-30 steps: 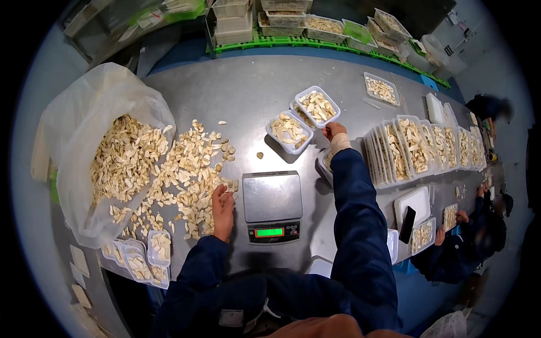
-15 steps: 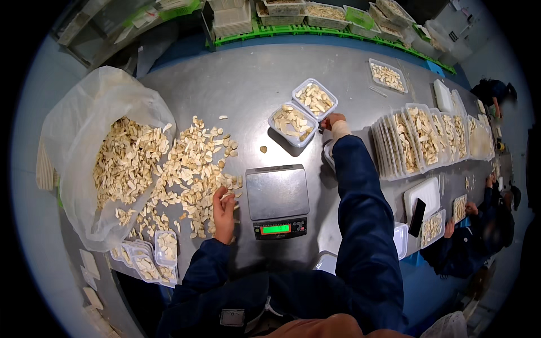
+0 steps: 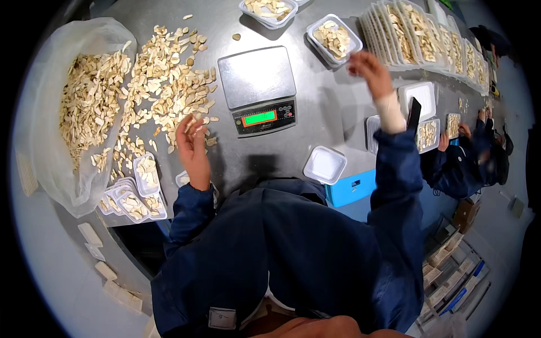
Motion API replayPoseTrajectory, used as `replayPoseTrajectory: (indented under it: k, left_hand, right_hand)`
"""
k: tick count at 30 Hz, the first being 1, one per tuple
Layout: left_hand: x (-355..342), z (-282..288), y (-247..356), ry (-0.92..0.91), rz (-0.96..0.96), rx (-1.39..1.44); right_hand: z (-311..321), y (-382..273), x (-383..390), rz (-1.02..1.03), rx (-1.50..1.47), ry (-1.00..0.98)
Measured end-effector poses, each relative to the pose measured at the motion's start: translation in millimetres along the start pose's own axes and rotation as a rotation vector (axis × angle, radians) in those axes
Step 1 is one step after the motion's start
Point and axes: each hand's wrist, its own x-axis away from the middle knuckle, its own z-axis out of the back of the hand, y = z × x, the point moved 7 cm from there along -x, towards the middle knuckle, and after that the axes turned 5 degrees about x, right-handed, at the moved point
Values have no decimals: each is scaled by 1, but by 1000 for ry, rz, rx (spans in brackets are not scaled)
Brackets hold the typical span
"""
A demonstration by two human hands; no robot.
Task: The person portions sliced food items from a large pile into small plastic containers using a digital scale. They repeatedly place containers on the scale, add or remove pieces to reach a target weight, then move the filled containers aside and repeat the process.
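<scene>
**Left hand on the slice pile, right hand at the far filled tray**

The left hand (image 3: 193, 147) is laid at the near right edge of the loose pile of pale slices (image 3: 163, 90) spread on the grey metal table (image 3: 332, 118). Its fingers are curled loosely together over a few slices; whether anything is actually pinched cannot be told. The pile runs from that hand far and to the left, its long axis slanting toward the open clear plastic bag (image 3: 73, 112), which is lying on its side with more slices inside.

The right hand (image 3: 369, 66) is raised over the table, just beside the near right corner of a filled clear tray (image 3: 333, 39). Its fingers are partly spread, and nothing is seen held. The tray lies slightly far and left of that hand, so the right hand is much the nearer one to it.

Between the two hands, the digital scale (image 3: 258, 89) is set with a bare platform and a lit green display. An empty white tray (image 3: 324, 165) is placed near, on the right. Rows of filled trays (image 3: 417, 31) are stacked on edge far right. Another person's hands (image 3: 462, 130) are seen at the right edge.
</scene>
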Motion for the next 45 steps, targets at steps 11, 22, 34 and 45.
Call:
replayPoseTrajectory:
  k: [11, 22, 34, 45]
  left_hand:
    - [100, -46, -82, -597, 216, -27]
    - [170, -80, -116, -854, 442, -199]
    - [172, -59, -95, -744, 383, 73]
    - [171, -14, -73, -565, 369, -9]
  right_hand:
    - [-13, 254, 302, -579, 786, 333]
    - [-87, 133, 296, -137, 462, 213]
    - [90, 113, 257, 61, 918, 573]
    - [118, 139, 196, -438, 1419, 158]
